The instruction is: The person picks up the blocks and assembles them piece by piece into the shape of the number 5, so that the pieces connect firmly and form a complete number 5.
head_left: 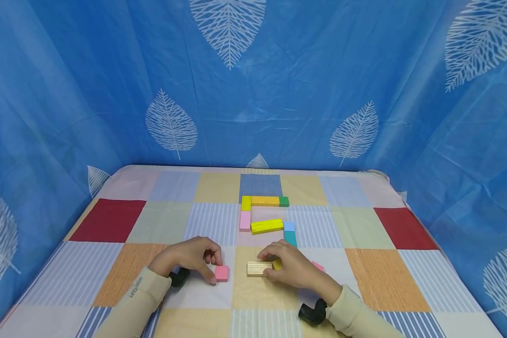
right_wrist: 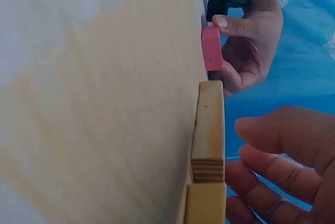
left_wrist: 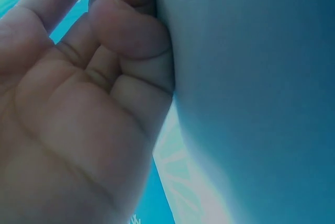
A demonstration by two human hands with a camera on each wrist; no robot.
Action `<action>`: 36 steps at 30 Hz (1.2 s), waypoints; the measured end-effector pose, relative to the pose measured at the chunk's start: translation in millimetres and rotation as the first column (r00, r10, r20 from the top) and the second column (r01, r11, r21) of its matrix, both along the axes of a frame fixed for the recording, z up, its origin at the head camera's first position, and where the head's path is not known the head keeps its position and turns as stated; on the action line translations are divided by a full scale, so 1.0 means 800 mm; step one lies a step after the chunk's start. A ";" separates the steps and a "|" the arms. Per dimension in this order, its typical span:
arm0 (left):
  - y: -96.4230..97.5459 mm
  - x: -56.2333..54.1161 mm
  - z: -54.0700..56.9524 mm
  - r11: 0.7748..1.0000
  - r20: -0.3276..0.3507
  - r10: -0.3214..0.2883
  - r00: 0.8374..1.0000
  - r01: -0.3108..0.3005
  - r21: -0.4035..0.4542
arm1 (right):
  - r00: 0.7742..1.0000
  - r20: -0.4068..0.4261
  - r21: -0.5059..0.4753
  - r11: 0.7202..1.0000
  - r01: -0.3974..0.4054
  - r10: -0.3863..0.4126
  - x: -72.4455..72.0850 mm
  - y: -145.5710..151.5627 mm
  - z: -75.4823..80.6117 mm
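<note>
My left hand [head_left: 193, 256] pinches a small pink block [head_left: 221, 273] between thumb and finger, low at the tabletop. In the right wrist view that pink block [right_wrist: 212, 48] shows between the thumb and the lower fingers. The left wrist view shows the palm and curled fingers [left_wrist: 138, 90], without the block. My right hand [head_left: 293, 265] hovers with parted fingers over the right end of a ridged pale wooden block [head_left: 258, 268]. A yellow block [right_wrist: 205, 203] adjoins that end, partly hidden by the hand in the head view.
Beyond the hands lie a yellow block [head_left: 246, 203], an orange block [head_left: 265, 201], a green block [head_left: 284, 201], a light pink block [head_left: 245, 220], bright yellow sticks [head_left: 267, 226], a light blue block [head_left: 289, 226] and a teal block [head_left: 290, 238]. Another pink piece [head_left: 318, 265] shows behind the right wrist.
</note>
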State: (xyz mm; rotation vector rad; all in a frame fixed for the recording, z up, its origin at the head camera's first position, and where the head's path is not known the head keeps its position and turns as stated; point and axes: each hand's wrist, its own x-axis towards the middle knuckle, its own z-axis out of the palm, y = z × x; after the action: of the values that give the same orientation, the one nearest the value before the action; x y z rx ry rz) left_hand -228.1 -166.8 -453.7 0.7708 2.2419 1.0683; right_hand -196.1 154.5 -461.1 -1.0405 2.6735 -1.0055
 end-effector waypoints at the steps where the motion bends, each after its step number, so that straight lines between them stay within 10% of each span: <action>1: 0.000 0.000 0.000 1.000 -0.002 0.002 1.000 -0.002 -0.006 | 1.000 0.006 -0.011 1.000 -0.005 0.005 -0.001 0.002 0.001; 20: 0.004 0.005 0.008 1.000 -0.046 0.002 0.999 -0.003 -0.024 | 0.974 0.215 -0.330 0.944 0.008 0.067 -0.030 0.081 0.009; 36: 0.003 0.006 0.009 1.000 -0.059 -0.014 0.998 0.013 -0.016 | 0.797 0.580 -0.287 0.958 0.008 0.167 -0.066 0.166 -0.004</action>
State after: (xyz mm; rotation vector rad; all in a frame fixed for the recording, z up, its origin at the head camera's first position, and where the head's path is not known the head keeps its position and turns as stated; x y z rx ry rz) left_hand -223.6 -164.6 -446.2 0.8198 2.2889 1.0330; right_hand -248.7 287.6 -464.1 -0.6950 1.9918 -1.4327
